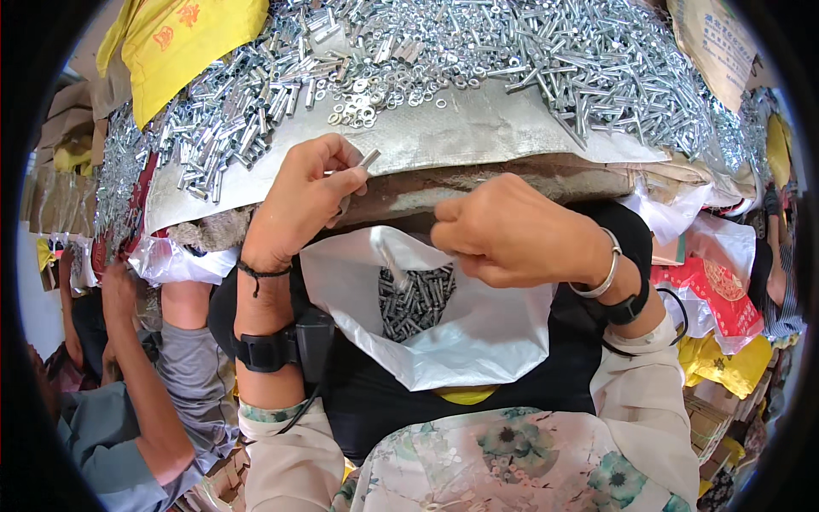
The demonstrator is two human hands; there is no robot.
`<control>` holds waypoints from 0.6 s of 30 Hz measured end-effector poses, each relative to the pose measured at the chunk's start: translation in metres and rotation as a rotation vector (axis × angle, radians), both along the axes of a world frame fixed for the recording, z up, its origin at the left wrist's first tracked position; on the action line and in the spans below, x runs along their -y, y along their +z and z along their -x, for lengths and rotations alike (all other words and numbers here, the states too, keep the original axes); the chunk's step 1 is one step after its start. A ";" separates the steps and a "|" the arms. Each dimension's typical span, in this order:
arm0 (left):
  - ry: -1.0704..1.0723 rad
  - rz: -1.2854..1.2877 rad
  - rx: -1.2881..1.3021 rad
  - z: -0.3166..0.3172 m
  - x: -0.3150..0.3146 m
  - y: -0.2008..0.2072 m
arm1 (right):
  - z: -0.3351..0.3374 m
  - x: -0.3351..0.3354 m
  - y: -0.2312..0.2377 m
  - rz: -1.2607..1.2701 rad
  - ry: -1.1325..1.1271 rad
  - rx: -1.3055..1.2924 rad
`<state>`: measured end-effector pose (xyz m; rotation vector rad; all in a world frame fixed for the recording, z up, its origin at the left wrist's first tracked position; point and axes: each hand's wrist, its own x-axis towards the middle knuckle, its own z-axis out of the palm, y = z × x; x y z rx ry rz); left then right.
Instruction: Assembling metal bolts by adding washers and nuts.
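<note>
My left hand [311, 192] pinches a short silver metal sleeve [369, 159] between thumb and fingers, just in front of the table's near edge. My right hand [520, 230] is closed, knuckles up, above the right side of an open white plastic bag [478, 350] on my lap. Whatever its fingers may hold is hidden. Inside the bag lies a pile of assembled metal bolts [416, 303]. A pale, blurred streak [388, 256] shows over that pile, seemingly a piece in motion; I cannot make out its kind.
Heaps of metal sleeves [247, 128], washers and nuts [358, 107], and long bolts [631, 85] cover the table beyond a pale sheet [478, 128]. A yellow bag [192, 43] hangs over the far left. Another person's arm [141, 375] is close at left.
</note>
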<state>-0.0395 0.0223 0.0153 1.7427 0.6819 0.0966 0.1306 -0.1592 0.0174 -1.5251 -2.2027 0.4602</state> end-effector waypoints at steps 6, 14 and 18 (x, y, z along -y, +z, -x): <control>0.055 0.224 0.139 -0.008 -0.002 -0.003 | -0.028 -0.009 -0.003 -0.167 -0.135 -0.177; 0.220 0.859 0.447 -0.031 0.016 -0.021 | -0.028 -0.044 -0.009 -0.245 -0.468 -1.013; 0.266 0.945 0.530 -0.036 0.022 -0.022 | -0.024 -0.046 -0.009 -0.326 -0.486 -0.961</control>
